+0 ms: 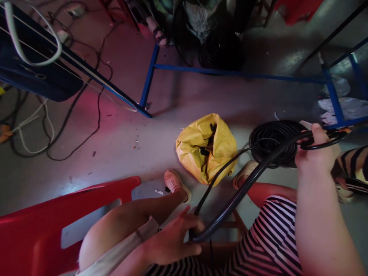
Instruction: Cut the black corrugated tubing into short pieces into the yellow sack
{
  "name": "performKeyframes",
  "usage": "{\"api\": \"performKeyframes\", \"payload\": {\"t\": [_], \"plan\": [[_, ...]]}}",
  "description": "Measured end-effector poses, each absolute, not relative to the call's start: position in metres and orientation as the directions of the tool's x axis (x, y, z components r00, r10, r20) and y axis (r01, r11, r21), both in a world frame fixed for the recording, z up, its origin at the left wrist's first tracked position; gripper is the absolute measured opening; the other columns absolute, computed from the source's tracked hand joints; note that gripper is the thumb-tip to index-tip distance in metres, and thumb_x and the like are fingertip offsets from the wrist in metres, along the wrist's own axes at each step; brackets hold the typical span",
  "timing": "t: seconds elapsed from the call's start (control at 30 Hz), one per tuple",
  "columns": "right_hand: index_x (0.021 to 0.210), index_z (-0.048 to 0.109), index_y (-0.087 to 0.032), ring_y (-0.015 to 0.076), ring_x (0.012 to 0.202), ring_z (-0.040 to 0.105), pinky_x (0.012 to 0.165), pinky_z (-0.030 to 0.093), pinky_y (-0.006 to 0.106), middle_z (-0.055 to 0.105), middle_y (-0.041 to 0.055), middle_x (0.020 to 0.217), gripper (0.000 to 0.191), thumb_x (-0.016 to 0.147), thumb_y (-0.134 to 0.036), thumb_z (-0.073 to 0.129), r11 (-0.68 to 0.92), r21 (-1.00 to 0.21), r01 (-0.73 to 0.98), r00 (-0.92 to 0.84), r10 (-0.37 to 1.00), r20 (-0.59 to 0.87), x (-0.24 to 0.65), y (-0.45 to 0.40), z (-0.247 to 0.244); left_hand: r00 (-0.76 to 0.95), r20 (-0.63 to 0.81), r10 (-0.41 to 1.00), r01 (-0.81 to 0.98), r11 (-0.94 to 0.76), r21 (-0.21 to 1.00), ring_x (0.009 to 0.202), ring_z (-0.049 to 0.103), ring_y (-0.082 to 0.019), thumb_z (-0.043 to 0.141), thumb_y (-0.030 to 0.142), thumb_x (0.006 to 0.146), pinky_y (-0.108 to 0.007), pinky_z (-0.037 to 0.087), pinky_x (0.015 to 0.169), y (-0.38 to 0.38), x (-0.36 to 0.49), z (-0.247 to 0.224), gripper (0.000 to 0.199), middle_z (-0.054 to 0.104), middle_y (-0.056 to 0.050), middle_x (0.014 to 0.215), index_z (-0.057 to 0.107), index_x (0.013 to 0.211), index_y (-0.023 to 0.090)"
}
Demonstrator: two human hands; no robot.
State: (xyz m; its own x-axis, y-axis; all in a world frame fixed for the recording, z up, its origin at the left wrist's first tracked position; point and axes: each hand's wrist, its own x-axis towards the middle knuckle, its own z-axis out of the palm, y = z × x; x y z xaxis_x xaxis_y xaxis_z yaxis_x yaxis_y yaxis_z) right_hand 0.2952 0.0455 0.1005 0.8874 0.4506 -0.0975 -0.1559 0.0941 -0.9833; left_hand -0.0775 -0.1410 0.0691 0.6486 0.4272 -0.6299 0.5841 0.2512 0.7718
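My left hand (175, 235) is low in the middle, its fingers and thumb closed around the near end of a black corrugated tube (244, 188). The tube slants up to the right to my right hand (317, 153), which grips it along with a loop of black cable (323, 145). A thinner black cable (220, 170) runs from near my left hand towards a large black cable coil (273, 140) on the floor. Between my feet and the table frame stands a yellow bag (195, 149), its top gathered and partly open, with dark pieces inside.
A blue metal frame (241, 73) crosses the far side. Loose cords (99, 107) trail over the floor at left, near a red plastic chair (25, 237). Another dark coil (221, 51) lies beyond the frame. A person's leg in striped cloth (352, 163) is at right.
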Motion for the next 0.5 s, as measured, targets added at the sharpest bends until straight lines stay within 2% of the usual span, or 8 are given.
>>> {"api": "performKeyframes", "payload": {"t": [0.07, 0.13, 0.2, 0.27, 0.33, 0.4, 0.5], "plan": [[0.062, 0.052, -0.019, 0.0076, 0.040, 0.050, 0.037, 0.038, 0.021, 0.051, -0.0056, 0.058, 0.030, 0.083, -0.002, 0.065, 0.087, -0.995, -0.051, 0.847, 0.531, 0.003, 0.283, 0.042, 0.095, 0.728, -0.572, 0.378, 0.431, 0.398, 0.810, 0.096, 0.066, -0.022, 0.084, 0.041, 0.073, -0.035, 0.052, 0.091, -0.125, -0.072, 0.074, 0.037, 0.073, -0.004, 0.106, 0.073, 0.103, 0.023], [0.067, 0.054, -0.019, 0.0076, 0.039, 0.049, 0.037, 0.038, 0.022, 0.052, -0.0067, 0.059, 0.026, 0.078, -0.010, 0.075, 0.064, -0.998, -0.014, 0.793, 0.608, 0.027, 0.265, 0.037, 0.089, 0.830, -0.449, 0.330, 0.200, 0.577, 0.792, 0.100, 0.067, -0.024, 0.090, 0.046, 0.070, -0.035, 0.052, 0.090, -0.110, -0.069, 0.079, 0.055, 0.075, -0.007, 0.110, 0.071, 0.115, 0.021], [0.074, 0.055, -0.020, 0.0083, 0.042, 0.049, 0.039, 0.038, 0.022, 0.055, -0.0070, 0.061, 0.027, 0.076, -0.020, 0.082, 0.046, -0.999, 0.012, 0.737, 0.674, 0.040, 0.247, 0.031, 0.082, 0.865, -0.334, 0.374, -0.029, 0.703, 0.711, 0.096, 0.068, -0.023, 0.092, 0.052, 0.068, -0.034, 0.051, 0.088, -0.097, -0.067, 0.082, 0.073, 0.076, -0.009, 0.105, 0.065, 0.128, 0.020], [0.080, 0.054, -0.021, 0.0087, 0.044, 0.049, 0.043, 0.039, 0.023, 0.054, -0.0076, 0.063, 0.031, 0.078, -0.033, 0.082, 0.025, -0.998, 0.064, 0.672, 0.738, 0.061, 0.231, 0.025, 0.076, 0.818, -0.319, 0.480, -0.169, 0.729, 0.663, 0.088, 0.067, -0.020, 0.088, 0.058, 0.072, -0.033, 0.050, 0.085, -0.087, -0.062, 0.085, 0.077, 0.075, -0.008, 0.095, 0.061, 0.132, 0.018], [0.082, 0.052, -0.022, 0.0091, 0.047, 0.047, 0.046, 0.039, 0.024, 0.052, -0.0080, 0.065, 0.034, 0.079, -0.039, 0.082, -0.009, -0.992, 0.128, 0.605, 0.793, 0.071, 0.217, 0.019, 0.069, 0.703, -0.392, 0.593, -0.180, 0.682, 0.709, 0.080, 0.062, -0.016, 0.080, 0.059, 0.083, -0.030, 0.047, 0.080, -0.077, -0.055, 0.087, 0.063, 0.070, -0.005, 0.085, 0.064, 0.124, 0.015], [0.083, 0.050, -0.023, 0.0105, 0.052, 0.048, 0.051, 0.040, 0.025, 0.050, -0.0074, 0.067, 0.035, 0.081, -0.043, 0.080, -0.050, -0.984, 0.170, 0.539, 0.841, 0.050, 0.203, 0.012, 0.063, 0.558, -0.458, 0.692, -0.103, 0.606, 0.789, 0.072, 0.056, -0.013, 0.073, 0.055, 0.091, -0.026, 0.043, 0.070, -0.070, -0.046, 0.089, 0.045, 0.063, -0.001, 0.076, 0.066, 0.106, 0.014], [0.081, 0.050, -0.023, 0.0120, 0.059, 0.048, 0.057, 0.042, 0.027, 0.049, -0.0062, 0.068, 0.035, 0.082, -0.045, 0.077, -0.109, -0.962, 0.251, 0.433, 0.901, 0.011, 0.184, 0.003, 0.056, 0.424, -0.481, 0.767, 0.014, 0.525, 0.851, 0.058, 0.043, -0.009, 0.062, 0.055, 0.097, -0.024, 0.034, 0.057, -0.066, -0.035, 0.085, 0.040, 0.052, 0.004, 0.068, 0.061, 0.091, 0.015]]}}
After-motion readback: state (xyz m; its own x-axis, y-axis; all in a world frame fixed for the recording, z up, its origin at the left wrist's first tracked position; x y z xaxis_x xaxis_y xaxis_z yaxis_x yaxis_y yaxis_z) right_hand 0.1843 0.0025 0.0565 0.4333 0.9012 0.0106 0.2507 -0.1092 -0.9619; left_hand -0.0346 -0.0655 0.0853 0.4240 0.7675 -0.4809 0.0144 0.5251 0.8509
